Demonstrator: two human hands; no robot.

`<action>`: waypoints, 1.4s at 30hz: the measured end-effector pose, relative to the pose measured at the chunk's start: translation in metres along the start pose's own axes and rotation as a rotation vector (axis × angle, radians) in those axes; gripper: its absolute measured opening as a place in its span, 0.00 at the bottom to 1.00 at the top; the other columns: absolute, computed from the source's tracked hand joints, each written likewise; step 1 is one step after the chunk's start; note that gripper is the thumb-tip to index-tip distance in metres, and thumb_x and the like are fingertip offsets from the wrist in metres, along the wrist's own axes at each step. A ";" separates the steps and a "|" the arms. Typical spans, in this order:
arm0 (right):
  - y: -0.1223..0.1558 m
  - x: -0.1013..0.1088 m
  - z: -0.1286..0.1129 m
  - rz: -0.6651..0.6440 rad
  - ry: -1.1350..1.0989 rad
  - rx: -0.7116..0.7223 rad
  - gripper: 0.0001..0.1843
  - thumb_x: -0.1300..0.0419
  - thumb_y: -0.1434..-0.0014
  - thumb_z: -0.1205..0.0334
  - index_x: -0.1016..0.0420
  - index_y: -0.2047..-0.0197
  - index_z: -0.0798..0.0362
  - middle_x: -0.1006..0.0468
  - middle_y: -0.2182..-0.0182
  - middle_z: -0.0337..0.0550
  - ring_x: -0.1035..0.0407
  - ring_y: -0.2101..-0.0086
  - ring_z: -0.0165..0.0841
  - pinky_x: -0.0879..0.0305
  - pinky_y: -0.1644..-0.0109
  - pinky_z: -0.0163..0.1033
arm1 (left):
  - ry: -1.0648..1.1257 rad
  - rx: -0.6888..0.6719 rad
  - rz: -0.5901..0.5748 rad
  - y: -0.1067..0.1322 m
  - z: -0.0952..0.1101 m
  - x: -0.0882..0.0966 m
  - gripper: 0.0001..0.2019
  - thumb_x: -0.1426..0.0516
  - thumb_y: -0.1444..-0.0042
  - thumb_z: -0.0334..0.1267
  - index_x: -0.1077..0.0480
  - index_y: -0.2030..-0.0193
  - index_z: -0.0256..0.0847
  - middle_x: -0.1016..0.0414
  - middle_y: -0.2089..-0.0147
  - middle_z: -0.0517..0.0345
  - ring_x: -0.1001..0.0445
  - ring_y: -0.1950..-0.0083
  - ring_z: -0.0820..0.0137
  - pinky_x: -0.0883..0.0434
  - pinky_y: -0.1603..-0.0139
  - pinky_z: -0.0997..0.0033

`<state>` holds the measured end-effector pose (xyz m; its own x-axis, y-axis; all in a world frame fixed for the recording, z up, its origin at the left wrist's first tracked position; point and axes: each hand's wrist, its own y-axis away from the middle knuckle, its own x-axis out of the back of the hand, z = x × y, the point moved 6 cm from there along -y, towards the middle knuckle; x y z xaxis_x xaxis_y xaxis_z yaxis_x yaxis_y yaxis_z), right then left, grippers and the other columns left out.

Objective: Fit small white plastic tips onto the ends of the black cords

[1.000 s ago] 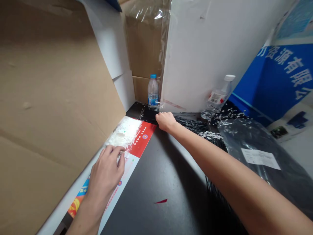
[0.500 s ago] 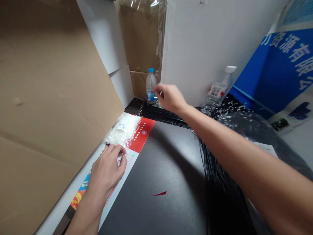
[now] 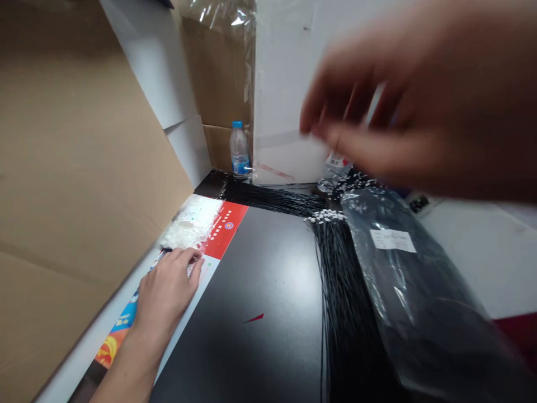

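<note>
My left hand (image 3: 170, 285) rests on a printed sheet (image 3: 212, 263) at the left, fingers loosely bent and thumb slightly apart from the index finger; I see nothing held. Just beyond its fingers lies a clear bag of small white pieces (image 3: 193, 221). My right hand (image 3: 403, 112) is raised close to the camera at the upper right, its fingers bent and smeared by motion. Whether it holds anything cannot be made out. Below it lies a thick bundle of black cords with white tips (image 3: 342, 280). Another black bundle (image 3: 268, 197) lies crosswise along the back.
A blue-capped water bottle (image 3: 240, 151) stands at the back; a second bottle (image 3: 333, 168) is partly hidden behind my right hand. A labelled plastic bag (image 3: 403, 296) lies right of the cords. Cardboard (image 3: 84, 184) walls the left side. A red scrap (image 3: 255, 318) lies on the dark tabletop (image 3: 235, 352).
My right hand has moved from near the blue-capped bottle up, right and closer to the camera, uncovering the cords and labelled bag. The view has shifted slightly; my left hand stays on the sheet.
</note>
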<state>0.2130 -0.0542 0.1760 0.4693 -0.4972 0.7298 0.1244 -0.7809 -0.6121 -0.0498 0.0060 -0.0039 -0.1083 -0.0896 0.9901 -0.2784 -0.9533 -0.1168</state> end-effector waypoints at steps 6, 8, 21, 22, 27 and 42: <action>0.108 -0.055 -0.001 -0.473 0.288 -0.130 0.06 0.47 0.38 0.69 0.30 0.63 0.53 0.22 0.68 0.40 0.30 0.71 0.29 0.45 0.71 0.35 | -0.171 -0.035 -0.061 0.000 0.019 0.004 0.21 0.60 0.33 0.35 0.26 0.56 0.35 0.22 0.55 0.39 0.23 0.53 0.50 0.33 0.66 0.61; 0.133 -0.072 0.013 -0.443 0.232 -0.223 0.05 0.48 0.40 0.69 0.32 0.64 0.53 0.23 0.67 0.40 0.31 0.71 0.29 0.46 0.70 0.35 | -0.173 -0.050 -0.067 0.002 0.020 0.004 0.22 0.60 0.33 0.34 0.26 0.53 0.35 0.21 0.54 0.39 0.23 0.53 0.50 0.32 0.66 0.61; 0.147 -0.085 0.033 -0.419 0.374 -0.287 0.09 0.43 0.39 0.58 0.30 0.67 0.54 0.23 0.67 0.44 0.31 0.63 0.37 0.43 0.63 0.38 | -0.182 -0.136 -0.004 0.015 0.020 0.007 0.20 0.57 0.32 0.38 0.24 0.56 0.42 0.20 0.57 0.45 0.23 0.56 0.54 0.38 0.72 0.66; 0.141 -0.088 0.032 -0.436 0.397 -0.282 0.10 0.43 0.38 0.56 0.29 0.65 0.54 0.22 0.65 0.45 0.31 0.62 0.38 0.41 0.61 0.39 | -0.188 -0.141 -0.006 0.014 0.021 0.007 0.20 0.58 0.32 0.37 0.24 0.57 0.42 0.21 0.58 0.45 0.23 0.56 0.54 0.39 0.72 0.66; 0.108 -0.112 0.025 -0.555 0.486 -0.339 0.19 0.47 0.34 0.49 0.25 0.58 0.57 0.20 0.60 0.53 0.27 0.56 0.44 0.35 0.59 0.43 | -0.131 -0.194 0.074 0.009 0.016 0.001 0.18 0.57 0.33 0.36 0.26 0.58 0.42 0.24 0.57 0.47 0.25 0.59 0.56 0.42 0.75 0.68; 0.104 -0.141 0.026 -0.714 0.479 -0.384 0.13 0.53 0.37 0.75 0.31 0.53 0.63 0.23 0.58 0.60 0.25 0.59 0.47 0.34 0.62 0.43 | 1.479 -0.156 -0.301 -0.018 0.091 -0.004 0.08 0.39 0.45 0.41 0.27 0.66 0.38 0.26 0.68 0.58 0.36 0.74 0.76 0.39 0.76 0.76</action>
<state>0.1825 -0.0558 0.0020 -0.0267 0.1117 0.9934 -0.0931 -0.9897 0.1088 0.0426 -0.0027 0.0014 -0.8356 0.5489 0.0223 -0.5493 -0.8350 -0.0318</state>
